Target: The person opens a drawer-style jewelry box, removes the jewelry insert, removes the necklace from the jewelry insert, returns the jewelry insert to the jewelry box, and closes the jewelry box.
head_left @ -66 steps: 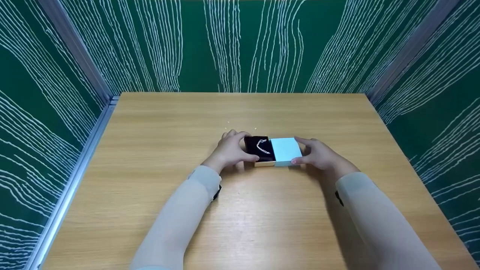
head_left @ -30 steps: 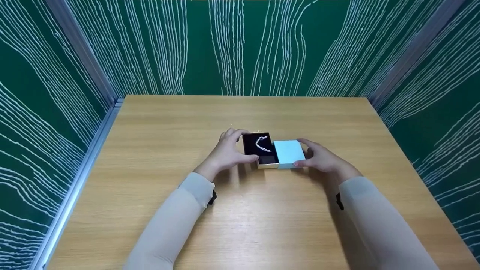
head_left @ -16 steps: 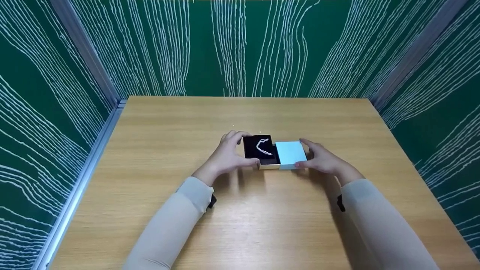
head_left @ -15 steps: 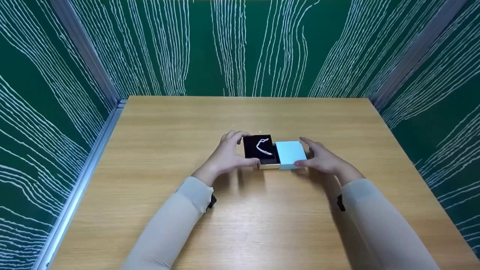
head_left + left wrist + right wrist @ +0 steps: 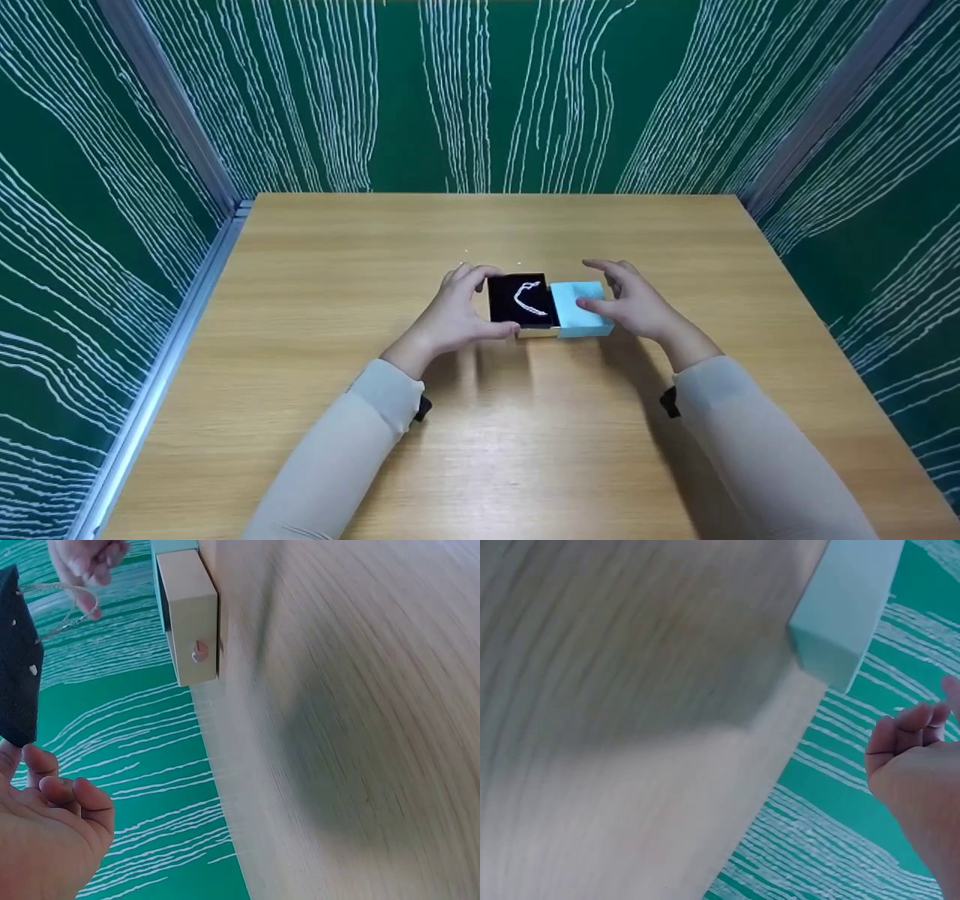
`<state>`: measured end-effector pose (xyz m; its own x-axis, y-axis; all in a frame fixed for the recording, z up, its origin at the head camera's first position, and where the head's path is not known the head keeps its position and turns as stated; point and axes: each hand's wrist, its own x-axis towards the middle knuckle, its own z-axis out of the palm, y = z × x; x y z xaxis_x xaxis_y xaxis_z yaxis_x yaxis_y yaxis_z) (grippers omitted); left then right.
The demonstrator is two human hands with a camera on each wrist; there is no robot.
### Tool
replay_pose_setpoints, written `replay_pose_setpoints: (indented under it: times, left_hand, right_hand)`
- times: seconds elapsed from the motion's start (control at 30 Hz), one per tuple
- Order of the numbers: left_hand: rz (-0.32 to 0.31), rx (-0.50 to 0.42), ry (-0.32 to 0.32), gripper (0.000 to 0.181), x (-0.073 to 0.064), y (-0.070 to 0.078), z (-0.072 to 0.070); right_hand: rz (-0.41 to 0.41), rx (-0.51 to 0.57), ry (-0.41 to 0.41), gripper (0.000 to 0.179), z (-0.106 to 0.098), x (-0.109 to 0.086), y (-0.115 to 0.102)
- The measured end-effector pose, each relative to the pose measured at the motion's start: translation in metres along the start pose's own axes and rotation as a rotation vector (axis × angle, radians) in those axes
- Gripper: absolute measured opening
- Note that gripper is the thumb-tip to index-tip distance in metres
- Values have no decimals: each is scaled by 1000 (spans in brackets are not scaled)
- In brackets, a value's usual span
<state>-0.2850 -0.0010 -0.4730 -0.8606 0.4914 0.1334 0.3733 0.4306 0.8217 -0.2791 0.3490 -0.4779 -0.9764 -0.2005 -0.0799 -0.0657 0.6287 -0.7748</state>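
My left hand point(image 5: 457, 311) pinches the edges of a black pad point(image 5: 504, 304), thumb in front and fingers behind. A silver chain bracelet point(image 5: 530, 304) lies across the pad. In the left wrist view, the pad point(image 5: 16, 660) is raised clear of the cream box drawer point(image 5: 193, 622), which has a small round hole in its end. The drawer sticks out leftward from a light blue box sleeve point(image 5: 583, 324). My right hand point(image 5: 637, 304) hovers over the sleeve's right side; in the right wrist view its fingers are apart from the sleeve point(image 5: 844, 615).
The box stands on a wooden table point(image 5: 360, 247). Small pale specks point(image 5: 519, 263) lie behind it. Green panels point(image 5: 412, 97) with white lines and grey metal posts point(image 5: 169, 105) enclose the back and sides.
My left hand has lifted the black pad with the bracelet up from the drawer. My right hand has let go of the blue sleeve and moved up and slightly left over it.
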Motion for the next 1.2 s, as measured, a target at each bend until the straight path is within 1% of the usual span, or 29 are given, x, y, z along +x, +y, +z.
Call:
replay_pose_setpoints:
  times: [0.1,0.23,0.37,0.8,1.0,1.1,1.2]
  left_hand:
    - [7,-1,1,87,-1,-1,1]
    - [5,-7,0,86,-2,-2,1]
    - [-1,-13,1,86,-3,-1,1]
    - [-17,-13,-2,84,-6,2,4]
    - [-1,-11,13,83,-6,1,6]
    - [4,-9,14,82,-7,1,6]
    - [8,-15,12,83,-8,2,7]
  right_hand:
    - [-32,9,21,81,3,0,-8]
    - [-58,-15,62,73,7,-1,-18]
    - [-95,-25,97,64,10,-1,-23]
    - [-246,22,170,34,19,-3,-39]
    - [-295,52,161,24,20,-3,-52]
    - [-295,52,139,20,18,-2,-57]
    - [-282,23,109,16,17,-1,-63]
